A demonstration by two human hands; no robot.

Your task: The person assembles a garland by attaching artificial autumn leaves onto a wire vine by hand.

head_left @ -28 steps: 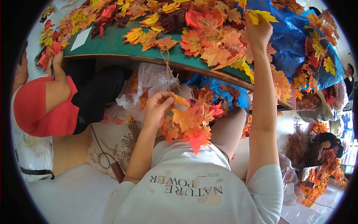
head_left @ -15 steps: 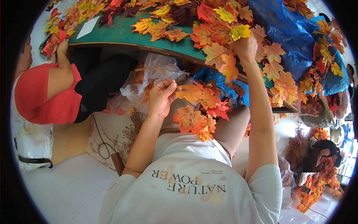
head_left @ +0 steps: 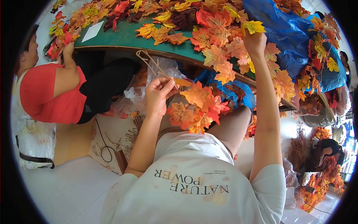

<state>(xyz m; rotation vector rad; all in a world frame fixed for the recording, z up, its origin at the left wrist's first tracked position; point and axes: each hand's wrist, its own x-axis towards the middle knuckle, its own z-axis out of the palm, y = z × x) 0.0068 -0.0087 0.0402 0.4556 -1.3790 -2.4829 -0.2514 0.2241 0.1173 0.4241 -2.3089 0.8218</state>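
My left hand [head_left: 159, 95] pinches the brown stem [head_left: 152, 64] of an artificial maple-leaf spray between thumb and fingers. The stem's bent end rises past the hand. Orange and red leaves [head_left: 199, 100] of the spray hang to the right of that hand, above my lap. At the right end of the table, my right hand [head_left: 256, 44] is closed on a yellow maple leaf [head_left: 253, 27], whose blade covers part of the fingertips. Around it spreads a pile of orange and red artificial leaves [head_left: 218, 33], some drooping over the table edge.
The green table [head_left: 123, 40] carries a white card [head_left: 92, 31] and more leaves. Blue plastic sheeting [head_left: 279, 33] lies to the right. A person in a red top [head_left: 56, 93] sits at left, touching leaves. Clear plastic bags [head_left: 134, 95] are under the table edge.
My right hand has moved slightly right with the yellow leaf. The stem in my left hand now points further up and left, and its orange leaves have swung lower and left.
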